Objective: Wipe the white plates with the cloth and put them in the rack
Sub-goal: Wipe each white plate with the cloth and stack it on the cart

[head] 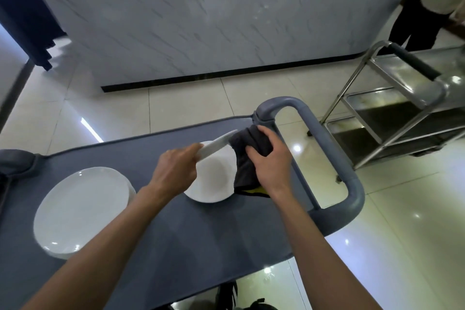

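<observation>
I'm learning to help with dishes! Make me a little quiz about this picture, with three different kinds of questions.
1. True or false: the left hand holds a white plate by its edge.
2. What does the right hand grip? A) a sponge B) a dark grey cloth C) a fork
3. Fill in: the stack of white plates rests on the grey ____.

Key: 1 true. 2 B. 3 cart.

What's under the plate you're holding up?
Another white plate lies flat on the grey cart, below the held plate. The left hand and the dark cloth cover its edges, so whatever lies beneath it is hidden.
</observation>
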`<state>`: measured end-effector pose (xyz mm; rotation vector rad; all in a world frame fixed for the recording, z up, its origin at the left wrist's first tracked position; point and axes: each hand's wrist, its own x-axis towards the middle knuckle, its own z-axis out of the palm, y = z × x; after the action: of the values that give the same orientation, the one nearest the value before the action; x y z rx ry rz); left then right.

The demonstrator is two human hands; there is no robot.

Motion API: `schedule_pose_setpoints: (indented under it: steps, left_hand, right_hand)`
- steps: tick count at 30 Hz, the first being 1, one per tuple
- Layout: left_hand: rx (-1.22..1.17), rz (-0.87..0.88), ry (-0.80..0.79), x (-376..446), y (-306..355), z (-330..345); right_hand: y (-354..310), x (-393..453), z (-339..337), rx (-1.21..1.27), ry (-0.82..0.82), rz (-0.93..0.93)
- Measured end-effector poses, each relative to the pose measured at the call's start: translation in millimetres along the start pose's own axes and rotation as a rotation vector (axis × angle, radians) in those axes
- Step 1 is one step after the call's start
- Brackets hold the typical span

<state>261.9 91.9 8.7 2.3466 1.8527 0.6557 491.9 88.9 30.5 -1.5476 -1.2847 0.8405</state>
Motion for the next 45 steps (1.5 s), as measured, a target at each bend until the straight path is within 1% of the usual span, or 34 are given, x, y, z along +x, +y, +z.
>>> schedule_pose_setpoints:
  steps: [3, 6, 9, 15, 19, 22, 31, 40, 45]
  left_hand:
    - [0.100, 0.037, -0.035, -3, -1, 9]
    - [0.167, 0.115, -0.011, -8, -2, 18]
    - [0.182, 0.180, -0.009, -13, -3, 24]
    - [0.195, 0.221, 0.020, -23, 4, 31]
    - [0.156, 0.295, -0.026, -40, -1, 45]
    - [0.128, 0.293, -0.083, -53, -11, 59]
    - [0.154, 0.308, -0.179, -74, -26, 83]
    - [0.076, 0.239, -0.126, -81, -33, 104]
    - [0.038, 0.221, -0.152, -85, -35, 107]
  right_hand:
    - [-1, 1, -10, -0.004, 0.031, -0.002]
    - [3, 0, -16, 0.000, 0.052, -0.002]
    - [7, -1, -18, -0.005, 0.051, 0.000]
    - [15, -2, -14, -0.046, 0.019, 0.005]
    - [20, -5, -9, -0.058, -0.025, 0.023]
    - [25, -8, -3, -0.078, -0.054, 0.027]
    - [38, -16, 12, -0.086, -0.111, 0.043]
    - [50, -20, 18, -0.109, -0.135, 0.051]
    - [55, -21, 19, -0.115, -0.138, 0.058]
